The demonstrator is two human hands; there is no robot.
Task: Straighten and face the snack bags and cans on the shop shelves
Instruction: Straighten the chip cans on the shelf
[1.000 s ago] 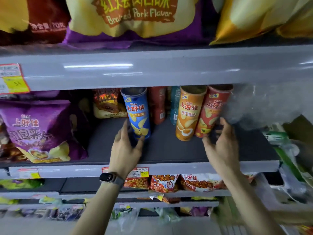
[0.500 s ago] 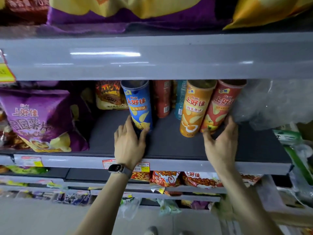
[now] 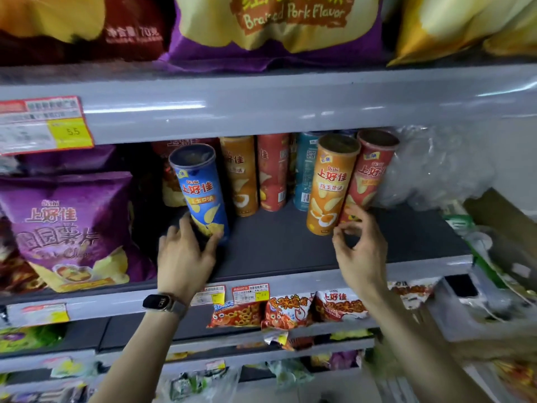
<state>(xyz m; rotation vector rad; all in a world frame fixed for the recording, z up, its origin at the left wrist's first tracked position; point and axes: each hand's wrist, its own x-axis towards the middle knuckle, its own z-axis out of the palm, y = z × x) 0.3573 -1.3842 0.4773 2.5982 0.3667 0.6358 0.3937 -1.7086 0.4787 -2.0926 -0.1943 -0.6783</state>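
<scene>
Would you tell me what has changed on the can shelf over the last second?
The right hand has drawn back from behind the red can; its fingers, straight before, now curl at the can's base, and whether they hold it is unclear. The blue can seems to have slid a little left. The left hand still grips its base; the orange can still stands against the red one.

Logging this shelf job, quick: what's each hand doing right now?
Left hand: holding the blue can at its base.
Right hand: fingers curled at the foot of the red can; grip cannot be told.
</scene>
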